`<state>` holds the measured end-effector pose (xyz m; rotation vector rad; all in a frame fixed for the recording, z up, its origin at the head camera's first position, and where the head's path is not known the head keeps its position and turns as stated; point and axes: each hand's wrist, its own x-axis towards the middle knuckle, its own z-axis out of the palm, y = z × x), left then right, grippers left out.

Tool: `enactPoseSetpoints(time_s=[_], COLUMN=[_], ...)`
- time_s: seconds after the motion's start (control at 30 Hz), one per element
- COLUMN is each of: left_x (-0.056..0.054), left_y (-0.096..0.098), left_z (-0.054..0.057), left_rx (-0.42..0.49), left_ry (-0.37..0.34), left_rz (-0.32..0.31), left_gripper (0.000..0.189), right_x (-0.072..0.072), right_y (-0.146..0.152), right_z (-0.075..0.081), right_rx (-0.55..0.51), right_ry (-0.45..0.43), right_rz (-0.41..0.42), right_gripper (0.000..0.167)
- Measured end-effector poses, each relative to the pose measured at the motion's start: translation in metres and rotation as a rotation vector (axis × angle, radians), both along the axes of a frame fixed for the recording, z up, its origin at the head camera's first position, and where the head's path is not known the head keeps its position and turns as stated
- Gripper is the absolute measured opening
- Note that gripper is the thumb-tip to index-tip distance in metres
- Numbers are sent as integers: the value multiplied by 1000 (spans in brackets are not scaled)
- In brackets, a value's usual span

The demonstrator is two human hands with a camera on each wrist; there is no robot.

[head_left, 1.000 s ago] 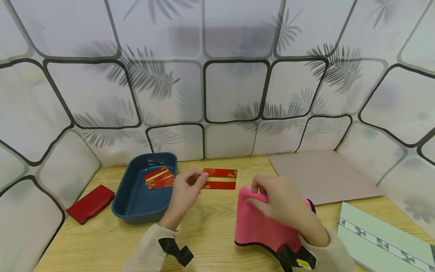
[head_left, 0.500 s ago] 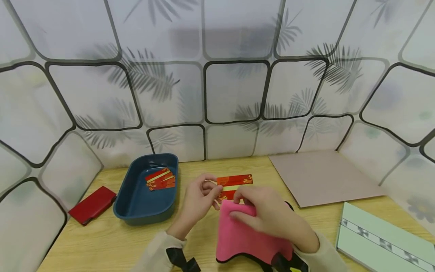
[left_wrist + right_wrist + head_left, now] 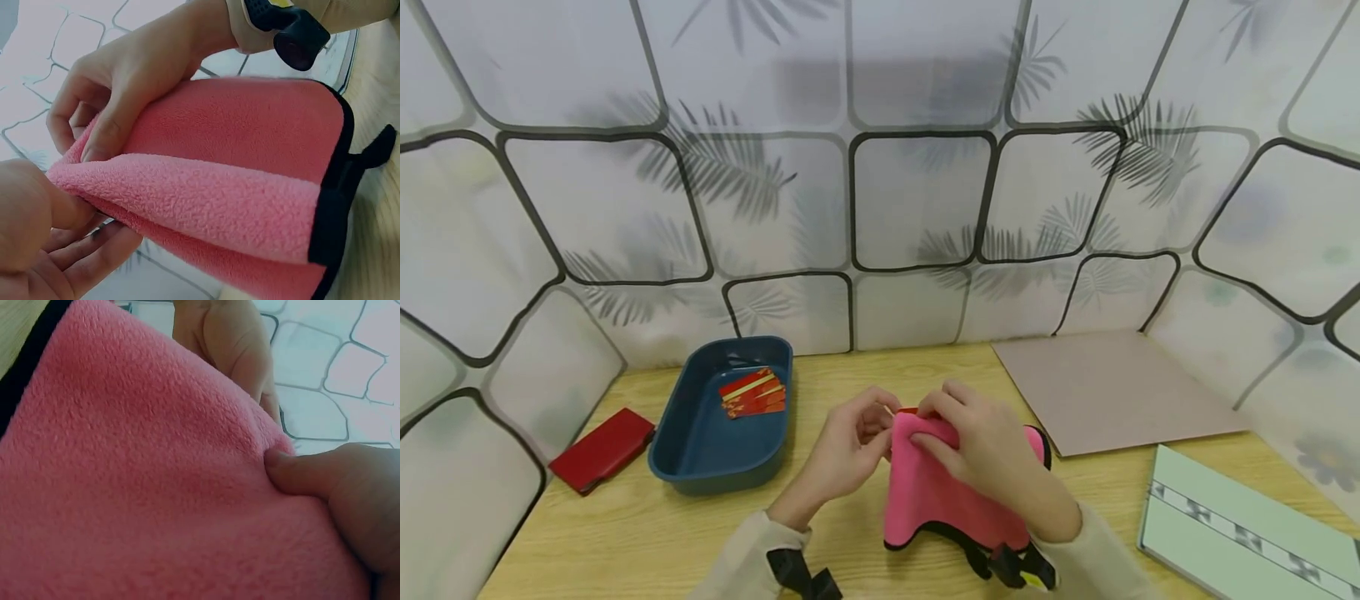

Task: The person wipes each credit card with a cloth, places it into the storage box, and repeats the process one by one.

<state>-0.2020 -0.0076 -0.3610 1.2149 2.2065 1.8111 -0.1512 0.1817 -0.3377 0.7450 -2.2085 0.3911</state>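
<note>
A pink fleecy cloth [image 3: 955, 500] with black edging hangs folded in my right hand [image 3: 988, 454], whose thumb and fingers pinch its top edge. My left hand [image 3: 842, 450] is at the cloth's left edge, with the red card between thumb and fingers largely hidden behind the fabric. Only a thin strip of that red card [image 3: 908, 410] shows above the fold in the head view. In the left wrist view, the cloth [image 3: 219, 206] lies folded over, and the left fingers [image 3: 103, 256] reach beneath its edge. The right thumb [image 3: 300, 469] presses into the fleece in the right wrist view.
A blue bin [image 3: 718, 458] at the left holds several red-and-gold cards [image 3: 752, 396]. Beside it lies a red wallet-like case [image 3: 602, 450]. At the right are a greyish-pink flat board [image 3: 1120, 392] and a pale green book-like item [image 3: 1247, 525]. A patterned curtain [image 3: 917, 208] encloses the wooden table [image 3: 580, 533].
My left hand has moved right with the red card, which has gone from fully visible to mostly hidden behind the cloth. My right hand has brought the cloth left toward it.
</note>
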Motion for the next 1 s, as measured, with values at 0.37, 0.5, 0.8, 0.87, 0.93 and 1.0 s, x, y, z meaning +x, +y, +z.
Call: enactPoseSetpoints(time_s=[0.37,0.5,0.8,0.87,0.93,1.0], left_x=[6,7,4,4,3,3], left_y=[3,3,4,3,3,2], left_z=[0,-2,-2,-1,-1,0], left_rx=[-49,-56,-31,-35,-37,-41], left_ry=[161,131,13,-7,-27,-38], left_rz=[88,122,154,163,167,174], left_gripper=[21,20,19,20,20,21], right_x=[2,2,0,0,-1,-1], right_y=[-4,-4,7,9,12,15], right_z=[0,2,5,5,6,7], right_rx=[-46,-55,-73,-70,-64,-61], right_ry=[-14,-53,-133,-145,-151,-157], right_rz=[-115,-132,-190,-209,-227,-243], right_gripper=[34,32,32,31,31,31])
